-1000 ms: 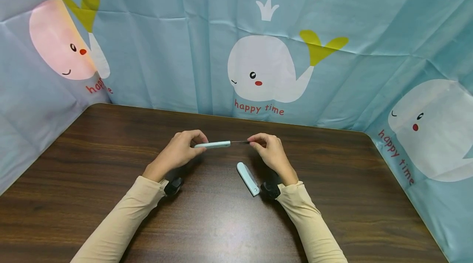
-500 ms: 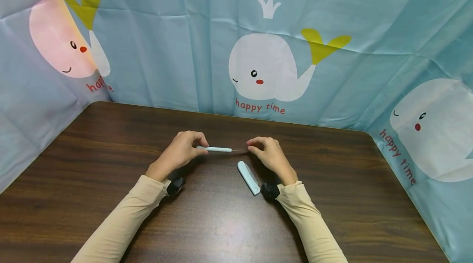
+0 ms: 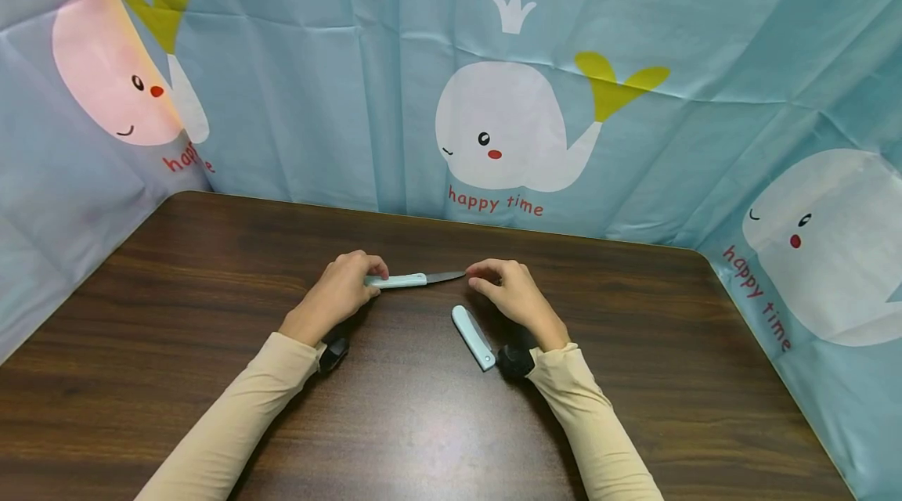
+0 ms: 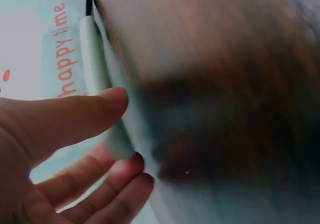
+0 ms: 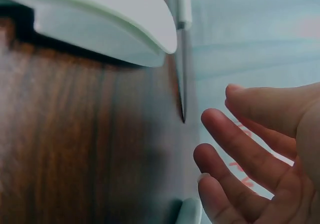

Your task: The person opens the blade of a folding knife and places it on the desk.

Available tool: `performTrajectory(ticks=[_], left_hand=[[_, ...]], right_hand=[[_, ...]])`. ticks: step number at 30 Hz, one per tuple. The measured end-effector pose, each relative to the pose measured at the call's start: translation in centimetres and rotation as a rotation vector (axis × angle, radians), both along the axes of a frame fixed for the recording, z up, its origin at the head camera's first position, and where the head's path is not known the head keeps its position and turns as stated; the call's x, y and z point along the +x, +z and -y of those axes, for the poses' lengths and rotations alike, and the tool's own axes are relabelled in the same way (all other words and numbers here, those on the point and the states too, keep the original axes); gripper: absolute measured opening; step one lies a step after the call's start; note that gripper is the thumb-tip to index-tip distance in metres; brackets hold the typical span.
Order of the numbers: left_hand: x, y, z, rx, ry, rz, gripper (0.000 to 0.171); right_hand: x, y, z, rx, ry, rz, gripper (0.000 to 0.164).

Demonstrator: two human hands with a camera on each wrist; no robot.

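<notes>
An unfolded folding knife [image 3: 403, 280] with a pale blue handle lies at the middle of the table, its blade pointing right. My left hand [image 3: 337, 293] grips the rear of its handle; in the left wrist view, the thumb presses one side and fingers the other. By the blade tip is my right hand [image 3: 513, 293], fingers loosely bent and holding nothing. A gap separates them from the tip in the right wrist view [image 5: 183, 89]. A second pale blue folding knife [image 3: 472, 338], folded, rests near the right wrist; it looms large in the right wrist view.
The dark wood-grain table [image 3: 395, 423] has rounded far corners. Behind it hangs a light blue curtain [image 3: 317, 109] printed with white whales, meeting the table's far edge. Black wrist cameras [image 3: 516, 362] sit low, close to the tabletop.
My right fingers have let go of the blade tip they pinched. The knife has shifted left and turned so the blade's flat side shows. The folded knife stays put.
</notes>
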State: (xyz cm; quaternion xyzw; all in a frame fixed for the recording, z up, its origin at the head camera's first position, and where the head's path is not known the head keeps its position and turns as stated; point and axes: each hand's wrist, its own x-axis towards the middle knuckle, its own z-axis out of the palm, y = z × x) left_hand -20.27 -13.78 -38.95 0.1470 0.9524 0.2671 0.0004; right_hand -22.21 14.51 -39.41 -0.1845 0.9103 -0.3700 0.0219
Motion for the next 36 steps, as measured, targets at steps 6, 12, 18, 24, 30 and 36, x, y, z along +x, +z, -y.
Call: performTrajectory(ticks=[6,12,18,24,30,36], left_hand=[[0.1,-0.1,-0.1,-0.04,-0.003,-0.006,0.024],[0.0,-0.1,-0.3,-0.058,0.039,-0.005,0.021],[-0.1,0.0,-0.4,-0.041,0.064,-0.021,0.026],[0.3,0.6,-0.7,-0.031,0.05,-0.011,0.032],[1.0,1.1,-1.7,-0.026,0.006,0.008,0.034],[1.5,1.5,-2.9,-0.024,-0.049,0.01,0.036]], right_hand=[[0.0,0.5,-0.4,-0.017,-0.001,0.019,0.024],[0.0,0.8,-0.7,-0.023,-0.005,0.03,0.026],[-0.1,0.9,-0.9,-0.023,0.001,0.03,0.027],[0.1,1.5,-1.0,-0.015,0.023,0.028,0.029],[0.9,2.4,-1.0,-0.009,0.034,0.037,0.031],[1.9,2.7,-1.3,0.017,0.058,0.038,0.032]])
